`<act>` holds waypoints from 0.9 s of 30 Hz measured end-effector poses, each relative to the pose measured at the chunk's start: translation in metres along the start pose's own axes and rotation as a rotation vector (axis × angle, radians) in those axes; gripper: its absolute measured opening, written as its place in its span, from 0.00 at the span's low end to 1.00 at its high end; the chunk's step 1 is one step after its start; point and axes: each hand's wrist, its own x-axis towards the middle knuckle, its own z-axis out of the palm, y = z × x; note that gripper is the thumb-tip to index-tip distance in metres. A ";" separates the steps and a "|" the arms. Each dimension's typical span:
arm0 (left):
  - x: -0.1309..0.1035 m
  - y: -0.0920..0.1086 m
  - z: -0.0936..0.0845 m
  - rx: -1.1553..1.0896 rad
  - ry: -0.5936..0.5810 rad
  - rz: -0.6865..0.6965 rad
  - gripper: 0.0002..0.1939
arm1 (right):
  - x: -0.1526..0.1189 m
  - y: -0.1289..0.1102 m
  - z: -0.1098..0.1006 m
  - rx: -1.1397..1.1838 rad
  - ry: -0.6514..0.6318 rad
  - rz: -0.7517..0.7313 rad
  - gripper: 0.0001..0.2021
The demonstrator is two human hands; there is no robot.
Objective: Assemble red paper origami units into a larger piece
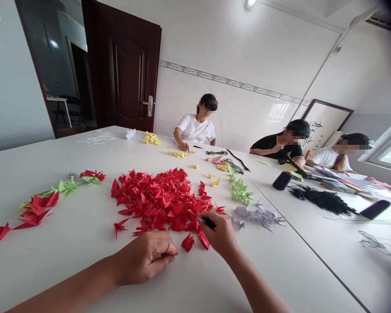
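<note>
A large heap of red folded paper cranes (159,195) lies on the white table (84,248) in front of me. My left hand (146,256) rests below the heap, fingers curled and pressed together; whatever they hold, if anything, is too small to make out. At the heap's lower right edge, my right hand (218,230) is closed around a small dark tool (207,221), its tip near the red cranes. One single red crane (187,242) sits between my two hands.
Green cranes (241,191) and pale purple cranes (259,217) lie right of the heap. A strung row of red cranes (39,208) runs left. Across the table sit a person in white (197,130), others, black thread (322,199) and paper sheets (342,178).
</note>
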 end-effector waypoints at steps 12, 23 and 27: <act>-0.003 -0.012 -0.002 0.059 0.142 0.044 0.09 | -0.013 -0.013 0.000 -0.045 -0.533 -0.239 0.09; -0.036 -0.086 -0.100 0.687 0.572 -0.759 0.15 | -0.012 0.003 -0.001 0.019 -0.436 -0.078 0.11; -0.066 -0.113 -0.129 0.775 0.689 -1.130 0.20 | -0.009 -0.003 -0.006 -0.018 -0.457 0.002 0.14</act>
